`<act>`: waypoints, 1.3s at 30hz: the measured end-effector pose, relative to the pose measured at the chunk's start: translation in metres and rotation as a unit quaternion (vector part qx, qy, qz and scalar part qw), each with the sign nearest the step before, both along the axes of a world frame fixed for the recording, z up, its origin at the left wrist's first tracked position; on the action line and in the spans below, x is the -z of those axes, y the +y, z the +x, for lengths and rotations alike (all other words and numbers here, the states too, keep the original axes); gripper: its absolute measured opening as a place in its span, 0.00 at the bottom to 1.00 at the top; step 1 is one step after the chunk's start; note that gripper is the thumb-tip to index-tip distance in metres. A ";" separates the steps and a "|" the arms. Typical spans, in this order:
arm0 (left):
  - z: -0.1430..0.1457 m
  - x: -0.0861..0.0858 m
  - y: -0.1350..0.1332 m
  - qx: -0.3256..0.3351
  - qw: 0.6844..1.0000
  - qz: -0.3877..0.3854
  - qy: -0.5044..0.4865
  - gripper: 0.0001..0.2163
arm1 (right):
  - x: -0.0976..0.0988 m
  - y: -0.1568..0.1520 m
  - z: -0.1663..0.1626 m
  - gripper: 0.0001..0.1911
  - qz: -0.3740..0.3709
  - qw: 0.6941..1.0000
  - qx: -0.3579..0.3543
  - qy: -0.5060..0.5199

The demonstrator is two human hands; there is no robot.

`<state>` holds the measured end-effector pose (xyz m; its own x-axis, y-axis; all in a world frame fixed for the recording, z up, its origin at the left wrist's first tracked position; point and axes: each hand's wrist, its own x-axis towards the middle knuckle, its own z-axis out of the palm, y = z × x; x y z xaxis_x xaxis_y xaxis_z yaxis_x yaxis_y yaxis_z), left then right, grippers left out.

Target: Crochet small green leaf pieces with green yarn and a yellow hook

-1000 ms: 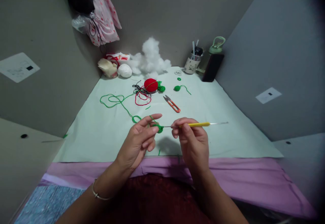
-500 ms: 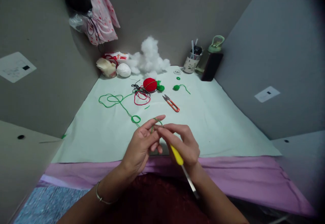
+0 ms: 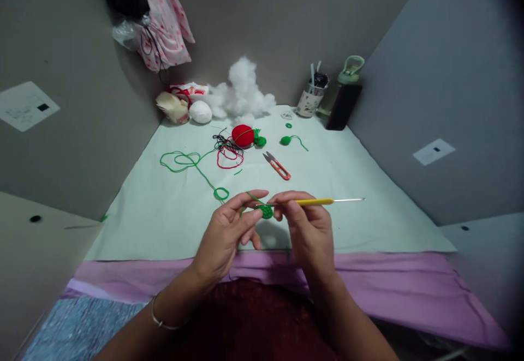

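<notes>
My left hand (image 3: pixel 229 233) pinches a small green crochet piece (image 3: pixel 267 211), and green yarn (image 3: pixel 192 163) runs over its forefinger and off across the table to the far left. My right hand (image 3: pixel 309 230) is closed on a yellow-handled crochet hook (image 3: pixel 317 202). The hook lies level, its metal end pointing right and its tip at the green piece. Both hands hover just above the near edge of the pale green table cover (image 3: pixel 360 186).
Orange snips (image 3: pixel 278 167) lie mid-table. Behind them are a red crochet ball (image 3: pixel 243 136) with green bits, loose red and black threads (image 3: pixel 227 154), white stuffing (image 3: pixel 243 91), a cup of tools (image 3: pixel 311 99) and a green bottle (image 3: pixel 347 77). Grey walls close in on three sides.
The right hand swung the hook from pointing down toward my lap back to level, pointing right. The green piece shows again between the fingertips. The left hand barely moved.
</notes>
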<state>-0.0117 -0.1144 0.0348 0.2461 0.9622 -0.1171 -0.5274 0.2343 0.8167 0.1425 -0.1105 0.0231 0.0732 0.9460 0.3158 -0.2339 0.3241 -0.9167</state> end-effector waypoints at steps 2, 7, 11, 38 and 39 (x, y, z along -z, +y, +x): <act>-0.001 0.000 0.000 -0.006 1.000 0.002 0.003 0.12 | -0.001 0.001 0.001 0.08 -0.009 0.999 -0.012 0.032; -0.003 -0.001 0.000 -0.018 1.000 0.005 0.019 0.12 | -0.004 0.001 0.003 0.10 0.016 0.999 -0.025 0.026; -0.003 0.001 -0.001 -0.039 0.998 0.021 0.050 0.14 | -0.004 -0.005 0.005 0.11 0.083 0.992 0.026 -0.087; 0.000 -0.004 0.001 -0.008 0.998 -0.050 -0.034 0.19 | 0.004 -0.013 -0.002 0.19 0.271 0.891 0.139 -0.337; -0.001 -0.004 0.002 0.011 0.997 -0.063 -0.048 0.18 | 0.004 -0.014 -0.001 0.19 0.278 0.881 0.146 -0.353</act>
